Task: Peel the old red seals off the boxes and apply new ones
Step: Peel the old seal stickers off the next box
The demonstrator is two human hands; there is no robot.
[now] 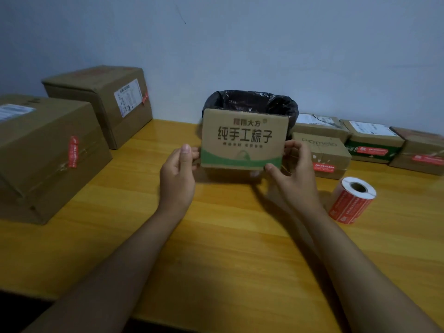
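Cardboard box (243, 138) at the worktop's back edge, printed "大方" above large "纯手工粽子"; small carton (322, 150) toward the back right corner reads "pomelo"; other labels too blurred to read

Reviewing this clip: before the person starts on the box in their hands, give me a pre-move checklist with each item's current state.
1. Box held by both hands: ok. The left hand and right hand grip the printed box by its sides, above the table.
2. Old red seal found on the held box: cannot tell; none shows on the facing side.
3. New seals at hand: ok. The roll of red seals lies on the table, right of the right hand.
4. Place for peeled seals: ok. The bag-lined bin stands open behind the box.
5. A hand free to peel: not ok.
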